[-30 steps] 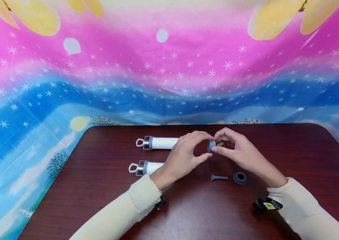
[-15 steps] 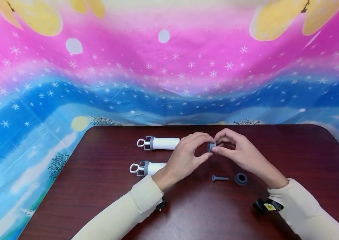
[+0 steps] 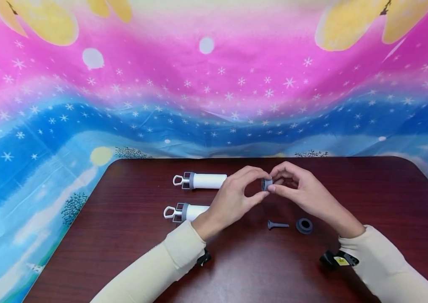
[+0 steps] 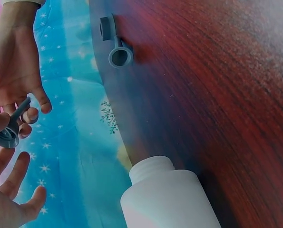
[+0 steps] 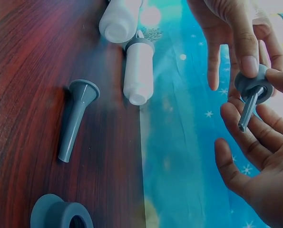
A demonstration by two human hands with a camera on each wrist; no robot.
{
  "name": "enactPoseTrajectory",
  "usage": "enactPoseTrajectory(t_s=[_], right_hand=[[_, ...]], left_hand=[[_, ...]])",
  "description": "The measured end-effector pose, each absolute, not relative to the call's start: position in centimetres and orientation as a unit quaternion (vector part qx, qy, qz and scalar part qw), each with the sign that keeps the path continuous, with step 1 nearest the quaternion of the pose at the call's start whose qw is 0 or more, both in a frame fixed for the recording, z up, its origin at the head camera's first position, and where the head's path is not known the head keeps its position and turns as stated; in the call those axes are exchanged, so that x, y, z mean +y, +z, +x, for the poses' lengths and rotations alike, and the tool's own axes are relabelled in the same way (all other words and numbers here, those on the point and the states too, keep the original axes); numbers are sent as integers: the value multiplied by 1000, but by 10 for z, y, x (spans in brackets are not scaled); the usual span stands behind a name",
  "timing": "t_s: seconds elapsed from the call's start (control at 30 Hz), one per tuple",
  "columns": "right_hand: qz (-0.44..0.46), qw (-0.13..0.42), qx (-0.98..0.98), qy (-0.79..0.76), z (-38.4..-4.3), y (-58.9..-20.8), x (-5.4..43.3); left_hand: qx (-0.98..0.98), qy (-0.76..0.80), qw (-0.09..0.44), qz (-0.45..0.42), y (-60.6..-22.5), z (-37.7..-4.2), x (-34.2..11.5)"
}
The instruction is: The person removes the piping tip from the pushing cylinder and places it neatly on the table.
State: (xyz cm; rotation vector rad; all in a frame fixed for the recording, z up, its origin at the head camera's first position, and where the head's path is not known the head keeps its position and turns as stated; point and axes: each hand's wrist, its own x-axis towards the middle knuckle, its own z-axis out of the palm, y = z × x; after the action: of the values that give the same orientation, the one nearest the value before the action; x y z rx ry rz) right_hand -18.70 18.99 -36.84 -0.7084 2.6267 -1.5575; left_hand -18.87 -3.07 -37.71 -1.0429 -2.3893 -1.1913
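Between both hands, over the table, is a grey ring-shaped collar [image 3: 267, 184] with a grey nozzle's narrow stem [image 5: 248, 113] projecting from it. My left hand [image 3: 232, 195] pinches the collar at its left edge with thumb and fingertips. From the other side, my right hand [image 3: 304, 193] holds it between thumb and index finger, and the stem points toward its palm in the right wrist view. A second grey funnel-shaped nozzle [image 3: 277, 225] lies on the table below the hands, with another grey flanged collar [image 3: 304, 226] to its right.
Two white tubes lie left of the hands: the back tube [image 3: 210, 181] and the front tube [image 3: 197, 212], the latter partly behind my left wrist. Both have grey end frames and white loop handles. A printed cloth [image 3: 214, 84] hangs behind the dark wooden table [image 3: 130, 252].
Both hands stay at nearly the same spot, with only a slight shift of the collar between the fingers. The parts and tubes on the table lie as before.
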Motion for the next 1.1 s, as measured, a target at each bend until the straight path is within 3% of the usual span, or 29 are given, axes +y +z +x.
enactPoseTrajectory(t_s=[1.1], right_hand=[[-215, 3, 854, -473, -183, -370, 197]], left_hand=[[-804, -506, 82, -300, -371, -190, -34]])
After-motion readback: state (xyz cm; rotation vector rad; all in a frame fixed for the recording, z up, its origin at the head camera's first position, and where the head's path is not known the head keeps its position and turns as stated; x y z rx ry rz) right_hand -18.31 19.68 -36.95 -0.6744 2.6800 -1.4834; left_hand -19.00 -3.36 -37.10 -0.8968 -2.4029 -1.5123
